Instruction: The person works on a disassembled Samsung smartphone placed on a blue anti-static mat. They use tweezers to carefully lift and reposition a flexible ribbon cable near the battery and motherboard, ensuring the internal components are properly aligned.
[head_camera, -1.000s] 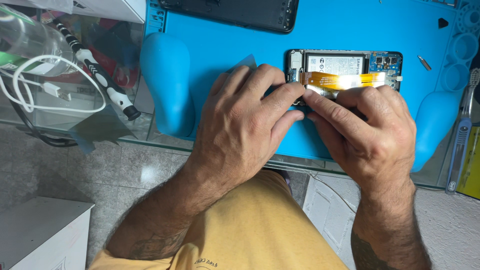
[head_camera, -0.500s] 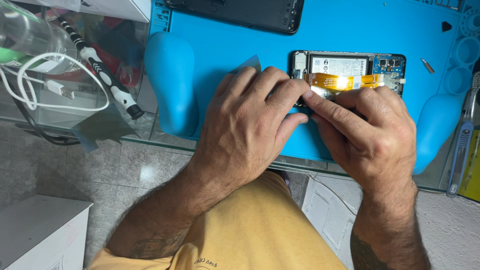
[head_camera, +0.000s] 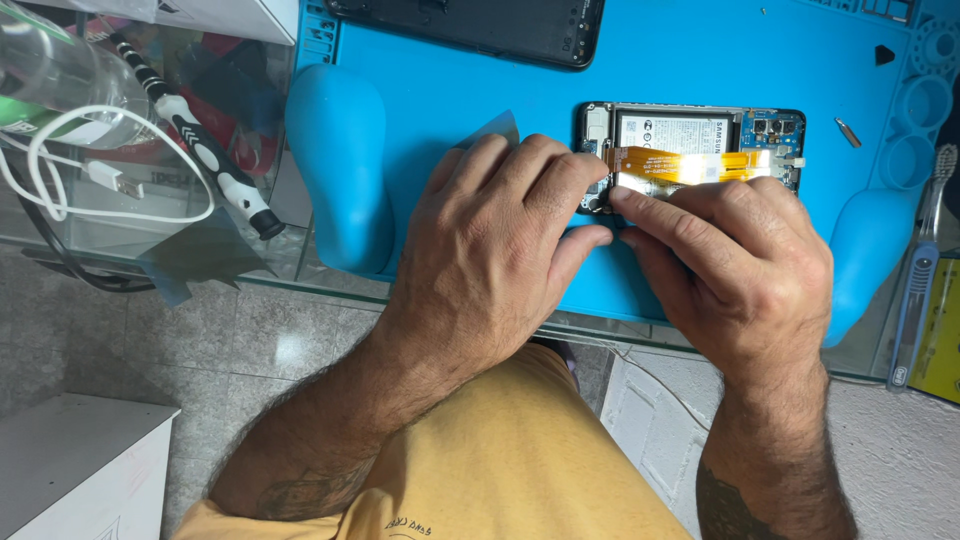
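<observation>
An opened black smartphone (head_camera: 700, 135) with an orange flex ribbon across its battery lies on the blue silicone repair mat (head_camera: 450, 80). The left hand (head_camera: 490, 240) and right hand (head_camera: 740, 260) pinch at its lower left edge, fingertips pressed together. Left of the mat, on the glass table (head_camera: 140, 265), lie a black-and-white screwdriver (head_camera: 200, 140) and a white cable (head_camera: 90, 175).

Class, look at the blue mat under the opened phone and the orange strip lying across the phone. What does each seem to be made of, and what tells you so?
Blue mat: probably silicone or soft rubber; matte, with moulded rounded pads and trays.
Orange strip: seemingly a thin flexible plastic-film ribbon cable; glossy, catching a bright glare, lying flat across the opened phone.
</observation>
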